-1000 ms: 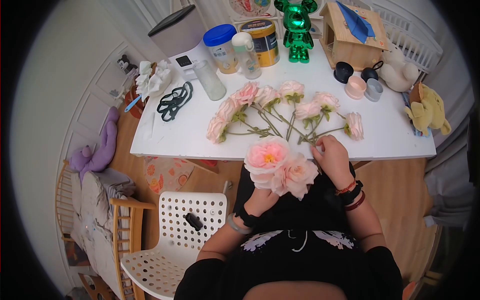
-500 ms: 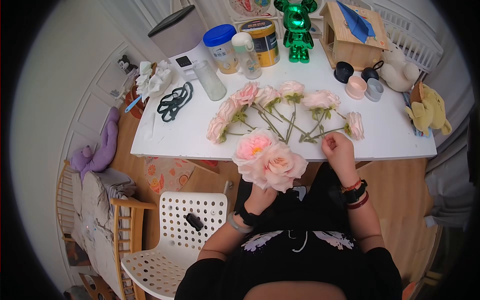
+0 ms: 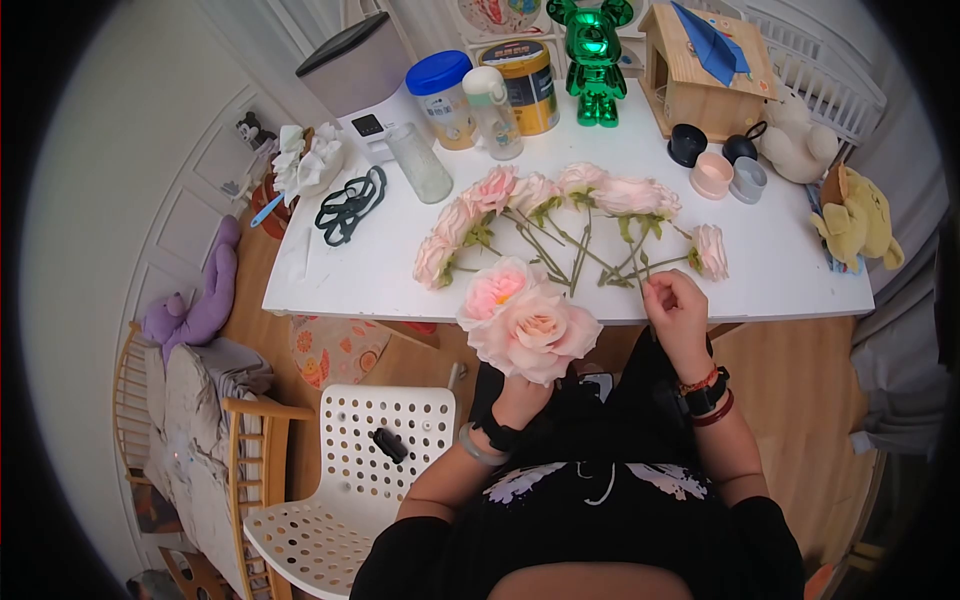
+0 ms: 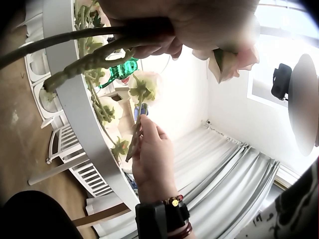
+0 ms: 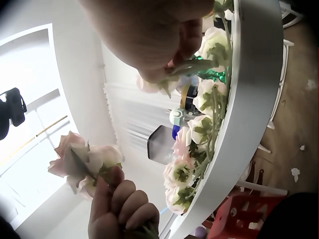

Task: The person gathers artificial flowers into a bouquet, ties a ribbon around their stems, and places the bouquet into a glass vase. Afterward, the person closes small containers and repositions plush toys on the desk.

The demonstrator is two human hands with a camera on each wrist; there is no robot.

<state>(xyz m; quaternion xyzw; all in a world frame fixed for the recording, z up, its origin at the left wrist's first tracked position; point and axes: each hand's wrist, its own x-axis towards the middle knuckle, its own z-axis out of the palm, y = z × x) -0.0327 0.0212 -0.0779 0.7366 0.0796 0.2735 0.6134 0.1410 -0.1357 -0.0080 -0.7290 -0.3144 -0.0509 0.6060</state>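
Two large pink roses stand in front of the table edge, their stems gripped in my left hand. The left wrist view shows two stems coming out of that hand. At the table's front edge my right hand pinches the green stem of another rose between thumb and fingertips. Several more pale pink roses lie in an arc on the white table, heads outward and stems crossing towards me. One rose lies just beyond the right hand.
Dark green straps and a frosted glass vase are at the table's left. Behind stand tubs, a bottle, a green bear figure and a wooden house. Small cups are at right; a perforated chair is at lower left.
My left hand's two roses have shifted left and turned slightly. My right hand has moved a little right and now pinches a different stem; a rose head at the back right has shifted.
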